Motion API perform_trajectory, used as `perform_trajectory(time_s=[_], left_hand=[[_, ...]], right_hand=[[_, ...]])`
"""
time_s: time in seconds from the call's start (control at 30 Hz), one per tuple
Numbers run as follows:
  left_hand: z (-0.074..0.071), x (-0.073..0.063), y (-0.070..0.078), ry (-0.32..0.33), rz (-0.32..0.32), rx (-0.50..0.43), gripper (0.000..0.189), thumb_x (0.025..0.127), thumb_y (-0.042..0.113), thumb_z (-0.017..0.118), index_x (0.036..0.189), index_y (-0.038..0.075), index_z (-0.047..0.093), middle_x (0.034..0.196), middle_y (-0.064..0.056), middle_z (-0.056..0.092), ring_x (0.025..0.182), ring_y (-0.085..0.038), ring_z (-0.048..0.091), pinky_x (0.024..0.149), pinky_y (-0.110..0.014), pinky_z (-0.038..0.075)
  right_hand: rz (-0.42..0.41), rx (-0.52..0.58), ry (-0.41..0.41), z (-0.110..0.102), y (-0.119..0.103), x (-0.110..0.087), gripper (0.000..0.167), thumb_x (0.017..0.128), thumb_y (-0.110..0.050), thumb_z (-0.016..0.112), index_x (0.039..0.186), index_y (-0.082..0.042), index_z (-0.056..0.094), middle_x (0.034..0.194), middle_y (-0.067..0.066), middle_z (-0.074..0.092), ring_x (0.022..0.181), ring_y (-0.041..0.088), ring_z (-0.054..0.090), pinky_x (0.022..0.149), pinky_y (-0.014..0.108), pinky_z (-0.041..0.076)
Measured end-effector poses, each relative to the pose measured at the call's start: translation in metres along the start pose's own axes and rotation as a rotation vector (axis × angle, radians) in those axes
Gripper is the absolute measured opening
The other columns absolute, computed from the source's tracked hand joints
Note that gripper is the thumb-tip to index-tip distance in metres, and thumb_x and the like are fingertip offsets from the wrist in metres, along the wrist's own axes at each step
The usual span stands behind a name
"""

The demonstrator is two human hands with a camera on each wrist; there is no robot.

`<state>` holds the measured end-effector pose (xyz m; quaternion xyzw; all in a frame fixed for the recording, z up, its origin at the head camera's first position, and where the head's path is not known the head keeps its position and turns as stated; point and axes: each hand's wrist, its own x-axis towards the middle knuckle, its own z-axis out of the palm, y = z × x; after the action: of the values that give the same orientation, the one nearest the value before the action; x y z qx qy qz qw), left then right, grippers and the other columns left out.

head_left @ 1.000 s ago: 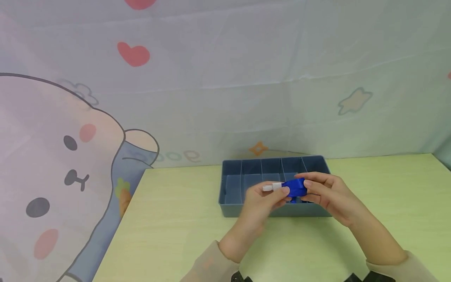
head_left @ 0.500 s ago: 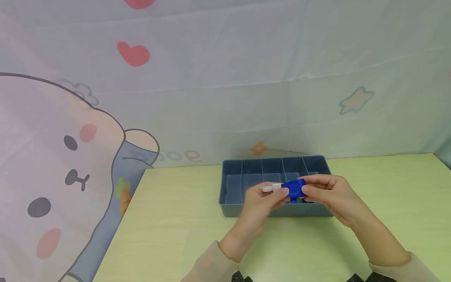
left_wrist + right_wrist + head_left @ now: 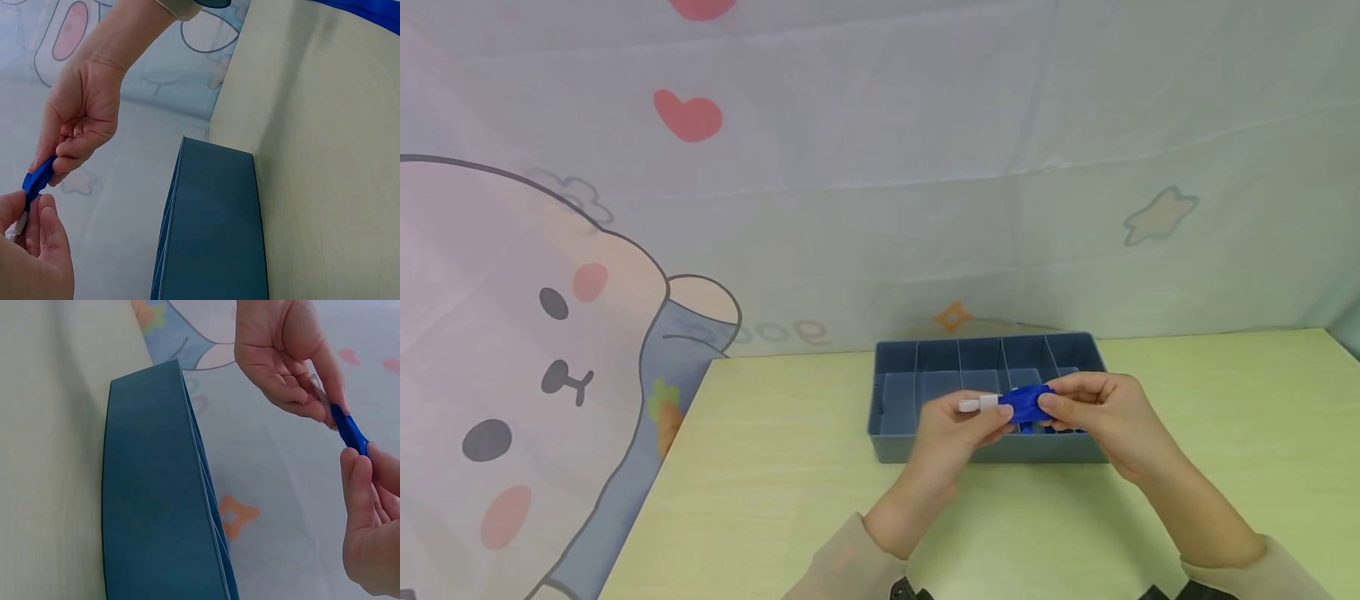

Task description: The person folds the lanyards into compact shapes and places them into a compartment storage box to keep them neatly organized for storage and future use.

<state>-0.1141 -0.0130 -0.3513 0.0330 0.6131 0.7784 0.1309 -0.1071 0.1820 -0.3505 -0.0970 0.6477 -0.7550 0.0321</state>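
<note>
A folded blue ribbon-like bundle [image 3: 1025, 403] with a white plastic end piece [image 3: 979, 404] is held up between both hands, over the front of a divided box [image 3: 988, 448]. Thumb and fingers of the left hand [image 3: 950, 433] pinch the bundle beside the white piece, which points left. At the opposite end, the right hand [image 3: 1101, 421] pinches the blue material between thumb and fingers. In the right wrist view the blue bundle [image 3: 350, 430] spans the short gap between the fingertips. More blue material [image 3: 1027, 428] shows just below the hands, partly hidden by them.
The blue-grey box has several compartments in a row and stands near the back edge of the pale table [image 3: 760, 467]. Behind it hangs a printed cloth [image 3: 880, 208]. A blue strip [image 3: 369, 14] appears at the table's edge in the left wrist view.
The right hand's fingers have closed in from around the bundle's right end to a pinch on it. The bundle now tilts slightly; the left hand has barely moved.
</note>
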Motion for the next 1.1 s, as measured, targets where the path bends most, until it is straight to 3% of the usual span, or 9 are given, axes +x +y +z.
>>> perform_trajectory(time_s=[0.13, 0.4, 0.73, 0.97, 1.1], left_hand=[[-0.004, 0.000, -0.001, -0.017, 0.025, 0.048, 0.017, 0.082, 0.003, 0.070, 0.094, -0.008, 0.067, 0.088, -0.011, 0.068, 0.075, -0.017, 0.068, 0.077, -0.030, 0.054], [-0.013, 0.001, -0.005, -0.022, 0.064, 0.151, 0.017, 0.082, 0.007, 0.071, 0.095, -0.004, 0.069, 0.085, -0.009, 0.069, 0.078, -0.024, 0.068, 0.074, -0.030, 0.054], [-0.019, 0.005, -0.007, -0.015, 0.042, 0.161, 0.020, 0.081, 0.008, 0.072, 0.095, -0.005, 0.069, 0.084, -0.010, 0.069, 0.080, -0.028, 0.068, 0.073, -0.030, 0.055], [-0.021, 0.007, -0.007, -0.013, 0.065, 0.209, 0.019, 0.080, 0.010, 0.073, 0.094, -0.003, 0.069, 0.086, -0.006, 0.067, 0.074, -0.014, 0.063, 0.073, -0.028, 0.054], [-0.022, 0.008, -0.006, -0.009, 0.075, 0.234, 0.020, 0.080, 0.011, 0.074, 0.094, -0.002, 0.070, 0.088, -0.005, 0.067, 0.074, -0.013, 0.061, 0.071, -0.026, 0.053]], right_hand=[[-0.011, -0.046, 0.013, 0.003, 0.000, 0.000, 0.021, 0.086, 0.002, 0.063, 0.082, -0.016, 0.073, 0.076, -0.001, 0.071, 0.064, 0.014, 0.067, 0.059, 0.023, 0.054], [-0.001, -0.250, 0.041, 0.008, 0.003, 0.003, 0.006, 0.086, -0.006, 0.067, 0.085, -0.008, 0.072, 0.074, -0.003, 0.069, 0.063, 0.015, 0.065, 0.059, 0.025, 0.054], [0.015, -0.228, 0.029, 0.009, 0.009, 0.007, 0.012, 0.086, -0.007, 0.067, 0.090, 0.004, 0.069, 0.076, -0.002, 0.069, 0.064, 0.016, 0.065, 0.062, 0.027, 0.055], [0.024, -0.226, 0.029, 0.009, 0.013, 0.012, 0.009, 0.086, -0.008, 0.067, 0.087, 0.000, 0.070, 0.074, -0.001, 0.069, 0.063, 0.014, 0.064, 0.061, 0.026, 0.054], [0.017, -0.234, 0.026, 0.008, 0.014, 0.014, 0.011, 0.086, -0.009, 0.067, 0.088, 0.002, 0.069, 0.072, -0.001, 0.069, 0.061, 0.014, 0.063, 0.059, 0.026, 0.053]])
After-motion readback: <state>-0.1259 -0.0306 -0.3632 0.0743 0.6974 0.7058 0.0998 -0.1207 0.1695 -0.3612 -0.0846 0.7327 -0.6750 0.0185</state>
